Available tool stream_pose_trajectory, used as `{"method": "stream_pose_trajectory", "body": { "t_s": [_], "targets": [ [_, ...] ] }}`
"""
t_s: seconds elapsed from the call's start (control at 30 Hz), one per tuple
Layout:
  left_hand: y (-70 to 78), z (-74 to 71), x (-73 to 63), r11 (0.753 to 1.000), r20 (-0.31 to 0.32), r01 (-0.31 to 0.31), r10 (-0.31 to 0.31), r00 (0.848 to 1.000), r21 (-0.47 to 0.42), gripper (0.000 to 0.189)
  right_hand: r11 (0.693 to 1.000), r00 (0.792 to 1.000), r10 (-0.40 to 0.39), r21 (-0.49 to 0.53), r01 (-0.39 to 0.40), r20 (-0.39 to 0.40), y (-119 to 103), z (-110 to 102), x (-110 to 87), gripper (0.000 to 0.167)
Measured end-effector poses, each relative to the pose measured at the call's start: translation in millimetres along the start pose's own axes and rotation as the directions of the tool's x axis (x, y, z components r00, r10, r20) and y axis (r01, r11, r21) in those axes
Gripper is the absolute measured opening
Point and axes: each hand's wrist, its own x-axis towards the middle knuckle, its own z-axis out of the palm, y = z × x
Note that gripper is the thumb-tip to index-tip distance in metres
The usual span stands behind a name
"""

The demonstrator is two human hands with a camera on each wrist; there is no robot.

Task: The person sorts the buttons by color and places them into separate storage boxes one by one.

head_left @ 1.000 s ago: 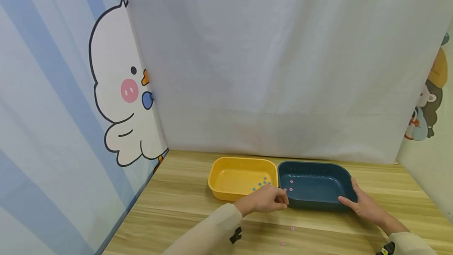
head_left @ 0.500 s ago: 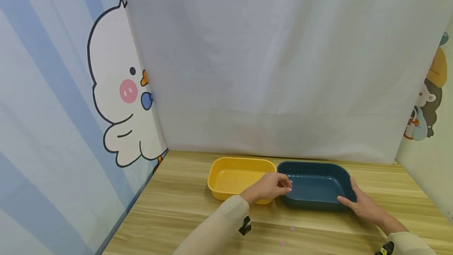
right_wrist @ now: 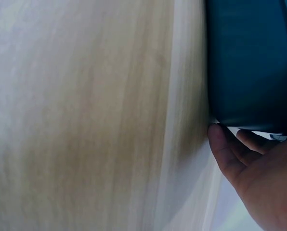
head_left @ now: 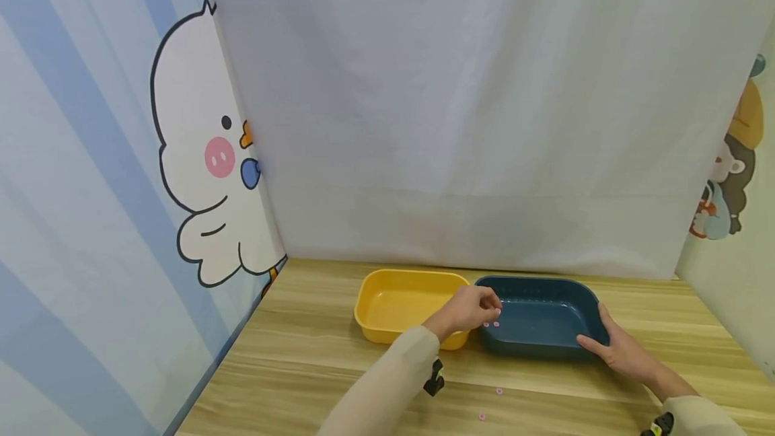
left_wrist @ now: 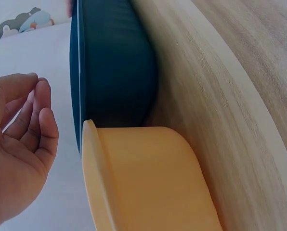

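My left hand (head_left: 471, 309) hangs over the left end of a dark blue plastic bin (head_left: 539, 353), thumb and fingertips pinched together. A small pink spot shows at those fingertips, looking like a pink ring; in the left wrist view the hand (left_wrist: 23, 139) hides whatever is between them. Two pink rings (head_left: 496, 324) lie inside the bin near its left end. At the bin's right end my right hand (head_left: 626, 354) grips the corner, thumb over the front rim and fingers along the side; the right wrist view shows its fingers (right_wrist: 228, 156) against the bin wall.
A yellow bin (head_left: 378, 336) stands directly left of the blue one, its right part hidden by my left hand and forearm. Two pink rings (head_left: 499, 391) lie apart on the wooden table (head_left: 290, 369) in front. A pale curtain (head_left: 472, 153) hangs behind.
My left hand has risen from the blue bin's front edge and moved back and slightly right, over its left end. It now covers the blue rings seen earlier in the yellow bin. The right hand stays put.
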Motion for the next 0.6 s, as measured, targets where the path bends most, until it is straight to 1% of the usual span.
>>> {"method": "stream_pose_trajectory", "body": {
  "t_s": [0.1, 0.3, 0.6],
  "targets": [
    [-1.1, 3.1, 3.4, 1.0, -0.006, 0.015, -0.016, 1.0, -0.017, 0.012, 1.0, 1.0, 0.003, 0.003, -0.003, 0.002, -1.3, -0.2, -0.7, 0.098],
    [-1.6, 7.6, 10.8, 1.0, -0.01, 0.025, -0.025, 1.0, 0.004, 0.013, 1.0, 1.0, 0.006, -0.008, -0.006, 0.001, -2.1, -1.1, -1.3, 0.098],
    [-0.5, 4.6, 20.0, 1.0, -0.042, 0.024, -0.023, 0.999, 0.012, 0.012, 1.0, 1.0, 0.007, -0.016, -0.007, 0.004, -3.6, -1.8, -3.4, 0.098]
  ]
}}
